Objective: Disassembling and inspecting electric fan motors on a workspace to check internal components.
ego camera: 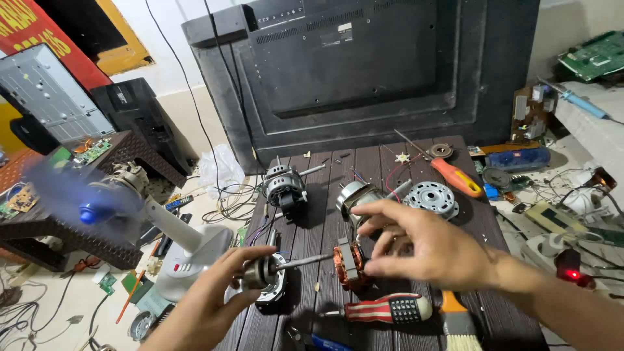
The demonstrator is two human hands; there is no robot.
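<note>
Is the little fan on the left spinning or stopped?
Spinning: the fan's blades show only as a blur.

Red-yellow sign [29, 29] top left; black screen back [364, 71] upright behind table, white label [336, 34].
</note>
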